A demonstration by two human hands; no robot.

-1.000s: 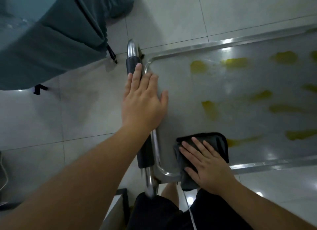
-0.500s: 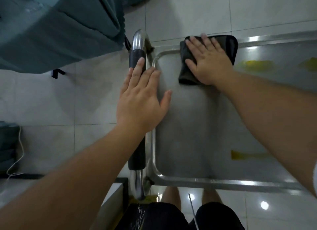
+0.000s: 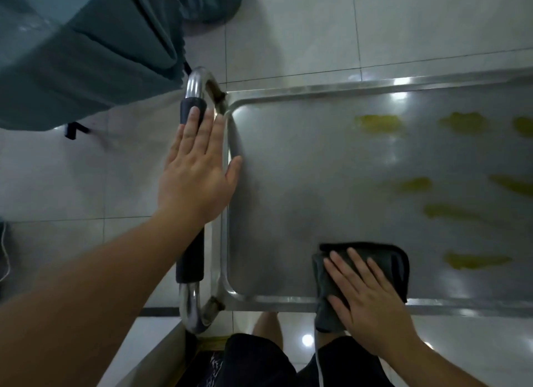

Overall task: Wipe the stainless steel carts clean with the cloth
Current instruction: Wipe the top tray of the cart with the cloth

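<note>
Hands: two (flat), one cloth (image 3: 375,259), one cart (image 3: 302,184).

My view takes in both forearms bare to the frame edge: no sleeves, no watch, rings or gloves on the left hand (image 3: 196,170) or right hand (image 3: 372,306). Below the cart's near rim (image 3: 288,300) I note black shorts (image 3: 259,360) and bare legs. A thin white cord (image 3: 318,357) hangs over the shorts.
</note>
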